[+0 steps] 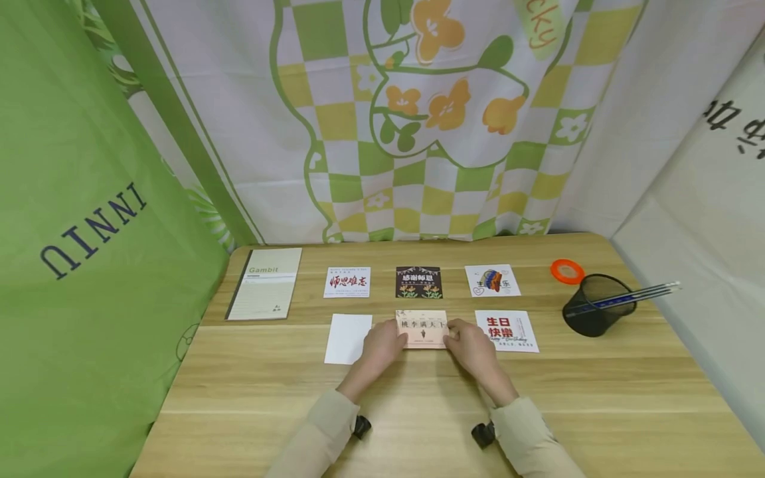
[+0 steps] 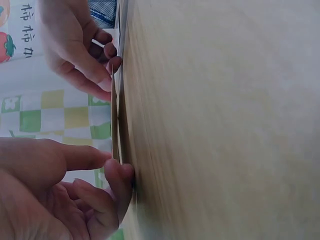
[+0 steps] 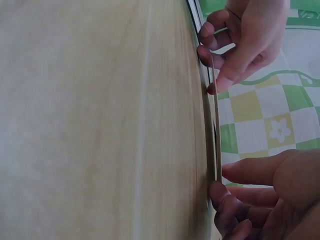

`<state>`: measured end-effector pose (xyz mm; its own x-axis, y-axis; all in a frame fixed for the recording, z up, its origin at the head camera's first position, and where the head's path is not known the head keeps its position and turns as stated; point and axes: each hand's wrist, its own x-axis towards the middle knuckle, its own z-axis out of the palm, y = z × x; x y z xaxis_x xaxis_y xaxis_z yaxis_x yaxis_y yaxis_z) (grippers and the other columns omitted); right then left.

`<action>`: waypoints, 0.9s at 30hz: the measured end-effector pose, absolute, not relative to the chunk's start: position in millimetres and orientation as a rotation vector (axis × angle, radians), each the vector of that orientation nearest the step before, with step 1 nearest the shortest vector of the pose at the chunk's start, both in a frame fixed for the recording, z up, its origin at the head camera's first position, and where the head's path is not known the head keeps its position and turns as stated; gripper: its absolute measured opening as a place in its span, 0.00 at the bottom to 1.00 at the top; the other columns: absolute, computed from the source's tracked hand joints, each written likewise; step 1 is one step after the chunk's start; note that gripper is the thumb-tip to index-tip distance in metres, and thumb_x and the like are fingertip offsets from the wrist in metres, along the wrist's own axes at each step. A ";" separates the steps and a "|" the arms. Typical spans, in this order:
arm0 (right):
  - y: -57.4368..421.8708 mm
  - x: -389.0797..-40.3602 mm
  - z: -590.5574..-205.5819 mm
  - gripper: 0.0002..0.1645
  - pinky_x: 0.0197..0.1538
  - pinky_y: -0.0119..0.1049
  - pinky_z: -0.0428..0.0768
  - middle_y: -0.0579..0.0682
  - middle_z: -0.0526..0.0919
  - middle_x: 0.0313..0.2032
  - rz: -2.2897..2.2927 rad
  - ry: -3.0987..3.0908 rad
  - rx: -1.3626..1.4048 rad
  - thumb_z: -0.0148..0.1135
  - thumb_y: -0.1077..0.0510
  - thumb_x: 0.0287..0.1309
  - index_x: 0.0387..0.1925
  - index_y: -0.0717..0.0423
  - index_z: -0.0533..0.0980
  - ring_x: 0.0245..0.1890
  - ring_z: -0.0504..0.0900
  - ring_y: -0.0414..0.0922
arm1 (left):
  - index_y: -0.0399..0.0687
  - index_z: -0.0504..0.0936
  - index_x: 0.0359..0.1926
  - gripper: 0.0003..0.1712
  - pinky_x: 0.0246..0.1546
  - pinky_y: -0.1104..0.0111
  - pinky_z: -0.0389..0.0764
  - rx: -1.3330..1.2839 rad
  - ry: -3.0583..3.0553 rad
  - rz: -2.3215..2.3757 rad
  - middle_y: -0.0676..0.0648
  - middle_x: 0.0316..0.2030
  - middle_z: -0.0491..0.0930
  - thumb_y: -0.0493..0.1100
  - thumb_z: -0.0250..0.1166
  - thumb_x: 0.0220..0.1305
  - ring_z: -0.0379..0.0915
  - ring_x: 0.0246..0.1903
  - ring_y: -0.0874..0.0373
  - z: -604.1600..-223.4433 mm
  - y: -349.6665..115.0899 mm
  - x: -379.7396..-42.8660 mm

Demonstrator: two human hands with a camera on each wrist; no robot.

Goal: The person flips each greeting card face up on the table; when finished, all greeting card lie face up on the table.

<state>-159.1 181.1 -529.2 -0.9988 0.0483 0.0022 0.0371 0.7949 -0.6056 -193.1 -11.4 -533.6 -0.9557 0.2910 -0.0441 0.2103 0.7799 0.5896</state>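
Observation:
A pale pink card [image 1: 423, 337] with dark characters lies between both hands in the middle of the near row of cards. My left hand [image 1: 381, 345] pinches its left edge between thumb and fingers, and my right hand [image 1: 477, 346] pinches the right edge. Seen edge-on in the left wrist view, the card [image 2: 115, 125] is just above the tabletop. To the left is a blank white card [image 1: 344, 338], partly covered by the left hand. A white card with red characters [image 1: 516, 330] sits beside the right hand.
Behind is a row of three cards: a white one [image 1: 346, 291], a dark one with flowers [image 1: 418, 273] and a colourful one [image 1: 510, 289]. A notebook [image 1: 265, 289] lies far left. At right stand a black mesh pen cup [image 1: 582, 318] holding pencils and an orange ring [image 1: 557, 271].

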 end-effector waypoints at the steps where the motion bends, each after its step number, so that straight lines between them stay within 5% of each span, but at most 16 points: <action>1: 180.7 -159.1 -529.3 0.21 0.27 0.43 0.79 0.58 0.84 0.32 0.975 -2.960 -0.063 0.67 0.61 0.52 0.48 0.67 0.78 0.27 0.80 0.50 | 0.38 0.81 0.32 0.08 0.13 0.67 0.69 0.401 2.846 0.896 0.45 0.20 0.76 0.40 0.60 0.64 0.67 0.15 0.57 -533.3 -11.0 -193.2; 15: 176.4 -159.2 -529.0 0.16 0.25 0.42 0.78 0.59 0.85 0.35 0.777 -2.955 -0.025 0.68 0.58 0.53 0.41 0.64 0.81 0.24 0.82 0.52 | 0.43 0.77 0.25 0.15 0.15 0.62 0.72 0.382 2.908 0.705 0.46 0.18 0.74 0.45 0.57 0.67 0.69 0.16 0.53 -525.1 -22.7 -189.2; 22: 162.0 -162.0 -522.4 0.13 0.18 0.36 0.72 0.52 0.82 0.24 0.790 -2.860 -0.007 0.66 0.58 0.56 0.41 0.62 0.81 0.18 0.75 0.44 | 0.36 0.80 0.51 0.19 0.32 0.49 0.81 0.331 3.018 0.751 0.36 0.42 0.81 0.44 0.60 0.65 0.78 0.37 0.42 -510.2 -67.1 -180.5; 27: 144.3 -168.3 -515.3 0.08 0.20 0.34 0.71 0.47 0.81 0.23 0.834 -2.749 0.094 0.66 0.61 0.54 0.37 0.59 0.83 0.19 0.73 0.40 | 0.36 0.77 0.56 0.29 0.36 0.50 0.79 0.288 3.050 0.610 0.35 0.46 0.77 0.49 0.69 0.58 0.74 0.43 0.40 -510.2 -102.0 -176.6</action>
